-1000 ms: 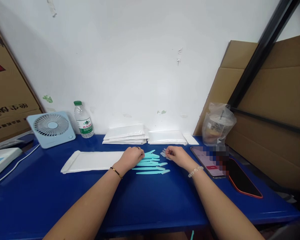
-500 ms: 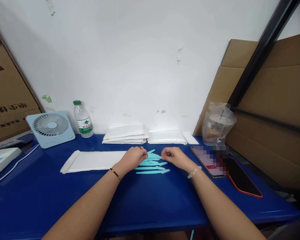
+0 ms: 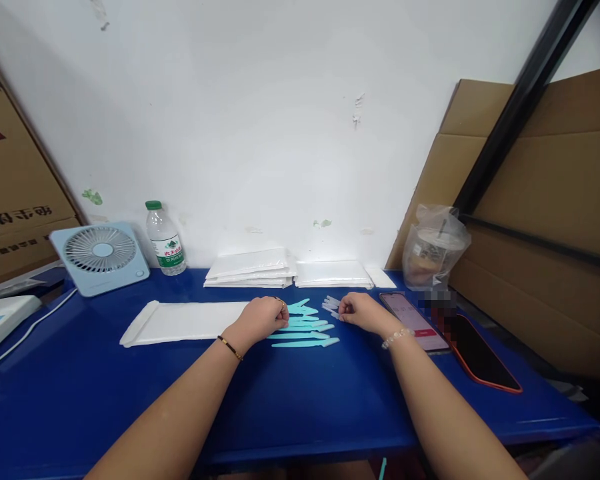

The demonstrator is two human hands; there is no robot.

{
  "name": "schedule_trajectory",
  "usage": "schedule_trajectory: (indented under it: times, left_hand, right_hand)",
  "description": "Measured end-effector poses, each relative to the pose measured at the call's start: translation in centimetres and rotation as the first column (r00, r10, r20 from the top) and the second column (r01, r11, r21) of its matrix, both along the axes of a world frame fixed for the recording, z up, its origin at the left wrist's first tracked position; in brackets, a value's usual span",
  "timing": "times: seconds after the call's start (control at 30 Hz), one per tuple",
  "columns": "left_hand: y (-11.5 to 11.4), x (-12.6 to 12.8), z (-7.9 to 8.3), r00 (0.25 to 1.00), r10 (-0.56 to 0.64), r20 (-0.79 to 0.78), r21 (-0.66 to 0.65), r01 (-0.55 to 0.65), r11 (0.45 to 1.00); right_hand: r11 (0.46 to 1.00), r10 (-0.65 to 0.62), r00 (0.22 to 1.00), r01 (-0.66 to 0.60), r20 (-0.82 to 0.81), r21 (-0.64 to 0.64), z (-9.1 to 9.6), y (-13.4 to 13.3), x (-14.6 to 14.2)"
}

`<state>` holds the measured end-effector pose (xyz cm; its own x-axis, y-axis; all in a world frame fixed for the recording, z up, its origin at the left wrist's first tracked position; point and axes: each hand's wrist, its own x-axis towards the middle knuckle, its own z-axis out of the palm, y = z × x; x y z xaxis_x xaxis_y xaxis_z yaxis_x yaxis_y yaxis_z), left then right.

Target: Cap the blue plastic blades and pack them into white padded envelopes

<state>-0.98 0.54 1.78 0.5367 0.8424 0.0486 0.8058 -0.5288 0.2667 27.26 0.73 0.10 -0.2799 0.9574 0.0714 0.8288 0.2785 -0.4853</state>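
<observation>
Several slim turquoise plastic sticks (image 3: 305, 327) lie in a row on the blue table (image 3: 290, 400), most tipped with clear caps. My left hand (image 3: 261, 317) rests closed on the left ends of the sticks, pinching one of them. My right hand (image 3: 363, 311) is closed in a pinch just right of the sticks, beside a small heap of loose clear caps (image 3: 330, 305). What its fingertips hold is too small to make out.
A flat white bag (image 3: 180, 321) lies left of my left hand. Stacks of white bags (image 3: 285, 272) line the wall. A fan (image 3: 100, 257), a water bottle (image 3: 166, 239), two phones (image 3: 445, 333), a bagged drink cup (image 3: 433, 250) and cardboard surround them.
My right hand came left to the sticks' tips half a second ago and has now drawn back right, next to the loose caps. My left hand stayed on the sticks.
</observation>
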Motion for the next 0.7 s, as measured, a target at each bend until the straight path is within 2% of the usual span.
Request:
schedule_trajectory:
  times: [0.1, 0.2, 0.33, 0.43, 0.6, 0.7]
  left_hand:
    - [-0.3, 0.2, 0.0, 1.0, 0.005, -0.005, 0.017, -0.005, 1.0]
    - [-0.4, 0.1, 0.1, 1.0, -0.014, 0.017, 0.012, 0.014, 1.0]
    - [-0.3, -0.3, 0.5, 0.993, -0.063, 0.102, -0.15, 0.077, 0.986]
    - [-0.2, -0.6, 0.8, 0.988, -0.089, 0.126, -0.242, 0.118, 0.963]
    - [0.1, -0.4, 0.3, 0.994, -0.03, 0.104, -0.078, 0.038, 0.996]
    - [0.1, 0.0, 0.0, 0.999, -0.021, 0.043, -0.026, 0.022, 0.999]
  right_hand:
    - [1.0, 0.01, 1.0, -0.01, -0.003, -0.029, -0.1, -0.2, -0.5]
    - [0.999, 0.033, 0.997, -0.034, -0.072, -0.013, 0.4, -0.4, -0.7]
    - [0.999, 0.054, 0.983, -0.054, -0.177, 0.006, 0.8, -0.6, -0.9]
    - [0.999, 0.05, 0.985, -0.046, -0.168, 0.029, 0.9, -0.6, -1.0]
    - [0.996, 0.082, 0.98, -0.074, -0.18, 0.048, 0.9, -0.7, -1.3]
    - [0.995, 0.1, 0.974, -0.099, -0.204, 0.013, 1.0, -0.9, -1.5]
